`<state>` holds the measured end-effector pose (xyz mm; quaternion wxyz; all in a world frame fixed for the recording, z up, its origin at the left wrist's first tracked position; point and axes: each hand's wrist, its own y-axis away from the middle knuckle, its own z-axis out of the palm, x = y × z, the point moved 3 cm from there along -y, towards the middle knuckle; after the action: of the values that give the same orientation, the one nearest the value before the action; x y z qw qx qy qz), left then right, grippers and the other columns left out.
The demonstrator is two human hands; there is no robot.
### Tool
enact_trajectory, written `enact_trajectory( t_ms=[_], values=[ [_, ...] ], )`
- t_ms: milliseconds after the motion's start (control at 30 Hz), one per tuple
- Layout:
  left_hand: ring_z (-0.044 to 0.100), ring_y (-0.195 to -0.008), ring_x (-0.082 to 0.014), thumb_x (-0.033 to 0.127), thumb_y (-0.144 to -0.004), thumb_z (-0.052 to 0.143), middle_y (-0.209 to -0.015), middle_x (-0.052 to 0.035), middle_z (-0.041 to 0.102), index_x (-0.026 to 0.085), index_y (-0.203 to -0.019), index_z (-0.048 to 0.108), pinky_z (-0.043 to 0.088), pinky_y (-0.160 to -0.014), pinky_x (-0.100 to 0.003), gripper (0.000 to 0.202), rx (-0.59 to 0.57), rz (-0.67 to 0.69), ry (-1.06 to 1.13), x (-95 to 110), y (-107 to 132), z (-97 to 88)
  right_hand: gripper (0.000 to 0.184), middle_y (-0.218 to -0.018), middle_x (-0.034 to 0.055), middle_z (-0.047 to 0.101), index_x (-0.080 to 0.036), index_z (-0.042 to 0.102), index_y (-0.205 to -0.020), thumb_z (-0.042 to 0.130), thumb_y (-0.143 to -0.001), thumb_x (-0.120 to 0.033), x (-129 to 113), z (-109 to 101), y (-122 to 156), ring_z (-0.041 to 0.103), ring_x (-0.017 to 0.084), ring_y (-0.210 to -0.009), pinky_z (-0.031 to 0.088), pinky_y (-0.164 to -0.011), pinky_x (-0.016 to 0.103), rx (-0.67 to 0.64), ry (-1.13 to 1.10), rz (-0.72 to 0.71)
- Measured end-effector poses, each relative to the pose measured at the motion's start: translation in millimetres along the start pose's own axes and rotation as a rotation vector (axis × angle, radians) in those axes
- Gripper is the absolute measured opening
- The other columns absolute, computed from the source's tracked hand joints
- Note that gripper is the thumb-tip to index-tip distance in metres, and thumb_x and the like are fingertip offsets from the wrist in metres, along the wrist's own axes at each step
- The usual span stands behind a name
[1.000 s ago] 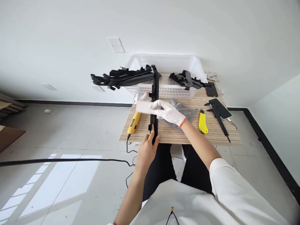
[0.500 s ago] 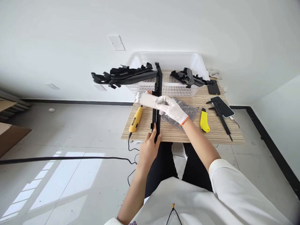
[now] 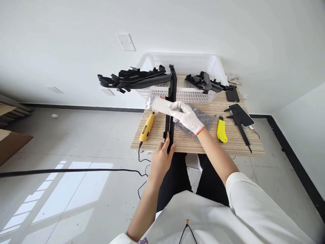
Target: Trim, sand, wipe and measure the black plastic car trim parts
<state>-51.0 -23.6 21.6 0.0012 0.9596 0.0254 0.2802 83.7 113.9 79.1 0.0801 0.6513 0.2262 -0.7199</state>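
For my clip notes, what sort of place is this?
Likely a workshop bench: a white basket of black mouldings, a yellow rotary tool and a caliper on the table; left hand holds a long moulding, right hand a white block.

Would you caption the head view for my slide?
Bare left hand grips a long black plastic part; gloved right hand holds a white block across it.

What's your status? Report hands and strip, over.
Left hand shut on black strip, near end. Gloved right hand holds white block across it. Yellow tool lies left, apart.
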Motion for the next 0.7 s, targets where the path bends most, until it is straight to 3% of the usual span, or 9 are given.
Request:
enact_trajectory(
  t_ms=[133, 233, 367, 467, 600, 700],
  values=[
    [0.066, -0.092, -0.0269, 0.044, -0.108, 0.04, -0.108, -0.0095, 0.064, 0.026, -0.161, 0.037, 0.049, -0.069, -0.033, 0.056, -0.009, 0.001, 0.046, -0.1, -1.0, 0.9, 0.017, -0.117, 0.0027, 0.064, -0.02, 0.061, -0.091, 0.07, -0.082, -0.031, 1.5, 1.3, -0.6, 0.056, 0.008, -0.073, 0.052, -0.061, 0.023, -0.055, 0.008, 0.041],
    [0.066, -0.094, -0.0277, 0.044, -0.108, 0.04, -0.109, -0.0099, 0.064, 0.026, -0.161, 0.037, 0.049, -0.07, -0.033, 0.056, -0.005, -0.003, 0.025, 0.0, -0.7, 0.9, 0.019, -0.12, 0.0026, 0.062, -0.021, 0.06, -0.094, 0.07, -0.083, -0.033, 1.8, -2.5, -1.6, 0.057, 0.006, -0.07, 0.054, -0.061, 0.023, 0.032, -0.035, 0.046],
    [0.066, -0.094, -0.0268, 0.044, -0.108, 0.04, -0.11, -0.0104, 0.065, 0.025, -0.161, 0.036, 0.049, -0.07, -0.033, 0.056, 0.002, 0.002, 0.037, 0.8, -0.1, 1.0, 0.02, -0.12, 0.0034, 0.063, -0.02, 0.062, -0.092, 0.072, -0.082, -0.033, 4.5, -0.5, -2.4, 0.059, 0.008, -0.078, 0.055, -0.063, 0.022, -0.027, -0.024, 0.079],
    [0.067, -0.092, -0.0264, 0.044, -0.108, 0.041, -0.108, -0.0098, 0.065, 0.027, -0.16, 0.038, 0.05, -0.069, -0.032, 0.055, 0.016, 0.006, 0.004, 1.2, -0.1, 0.8, 0.02, -0.119, 0.0022, 0.063, -0.02, 0.061, -0.094, 0.069, -0.084, -0.036, 4.1, -2.0, -2.7, 0.054, 0.005, -0.069, 0.053, -0.06, 0.021, 0.056, -0.04, 0.044],
    [0.067, -0.091, -0.0261, 0.044, -0.108, 0.04, -0.108, -0.0096, 0.065, 0.026, -0.16, 0.038, 0.05, -0.069, -0.032, 0.055, 0.019, 0.018, 0.026, 0.7, 0.2, 0.8, 0.015, -0.114, 0.0025, 0.064, -0.02, 0.062, -0.092, 0.068, -0.084, -0.031, 2.0, 0.7, -2.0, 0.055, 0.008, -0.073, 0.052, -0.058, 0.021, -0.02, 0.023, 0.049],
    [0.067, -0.089, -0.0262, 0.044, -0.107, 0.041, -0.106, -0.0094, 0.064, 0.026, -0.16, 0.038, 0.049, -0.067, -0.032, 0.056, 0.01, 0.012, 0.001, 0.1, 0.8, 0.7, 0.014, -0.115, 0.0018, 0.063, -0.021, 0.061, -0.091, 0.067, -0.085, -0.032, -1.4, -1.7, -1.4, 0.052, 0.007, -0.071, 0.05, -0.058, 0.022, 0.044, -0.001, 0.017]
  ],
)
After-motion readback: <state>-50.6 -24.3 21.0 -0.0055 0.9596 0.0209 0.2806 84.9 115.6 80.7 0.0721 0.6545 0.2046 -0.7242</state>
